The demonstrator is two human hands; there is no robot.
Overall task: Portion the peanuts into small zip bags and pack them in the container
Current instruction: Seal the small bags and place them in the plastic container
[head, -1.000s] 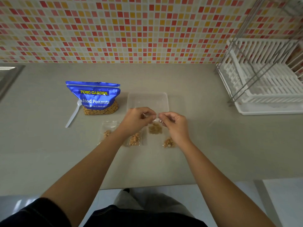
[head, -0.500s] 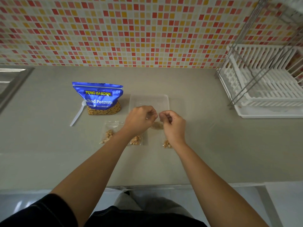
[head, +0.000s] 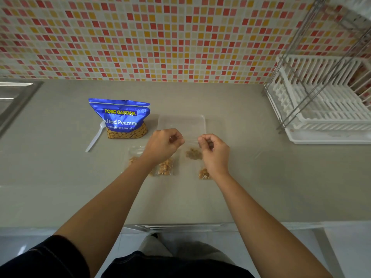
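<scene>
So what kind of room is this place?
Most likely a kitchen. The wall of small red, orange and yellow mosaic tiles backs a long grey countertop, a white plastic dish rack stands at the right, and a steel sink rim shows at the far left.

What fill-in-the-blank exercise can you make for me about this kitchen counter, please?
1. The white spoon lies just to the ___ of the blue peanut bag.
2. The left hand and the right hand pinch one zip bag by its ___ edge.
3. On the counter, near the wrists, lie ___ filled bags.
4. The white dish rack stands at the counter's ___ end.
Missing words: left; top; three; right.
</scene>
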